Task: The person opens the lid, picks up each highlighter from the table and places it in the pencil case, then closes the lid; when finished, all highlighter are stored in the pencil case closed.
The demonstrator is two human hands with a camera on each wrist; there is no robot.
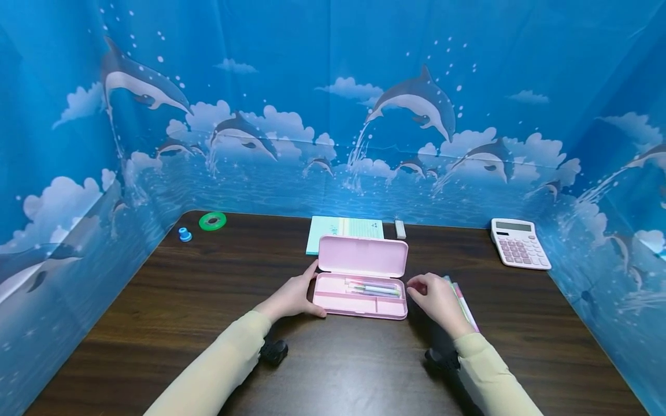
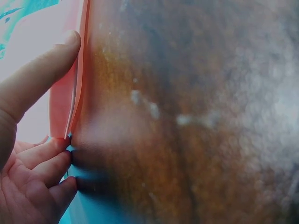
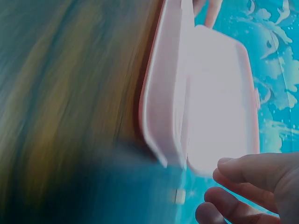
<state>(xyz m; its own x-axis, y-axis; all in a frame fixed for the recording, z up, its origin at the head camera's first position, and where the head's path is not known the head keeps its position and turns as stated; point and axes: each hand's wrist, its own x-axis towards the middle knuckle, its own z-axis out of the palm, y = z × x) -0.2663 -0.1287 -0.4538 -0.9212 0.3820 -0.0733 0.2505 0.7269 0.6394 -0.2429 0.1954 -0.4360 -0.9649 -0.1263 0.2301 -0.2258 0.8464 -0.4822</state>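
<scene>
A pink pencil case lies on the table with its lid raised and tilted back. Several slim pens lie in its rear compartment. My left hand holds the left end of the case, thumb at the front corner and fingers toward the hinge. In the left wrist view the thumb lies along the side wall. Just off the right end is my right hand, fingers loosely bent with nothing between them. Several pens with pink and green parts lie partly hidden behind this hand and wrist.
Behind the case lie a pale green notepad and a white eraser-like block. A calculator sits at the back right. Toward the back left are a green ring and a small blue object. A dolphin-print curtain borders the table.
</scene>
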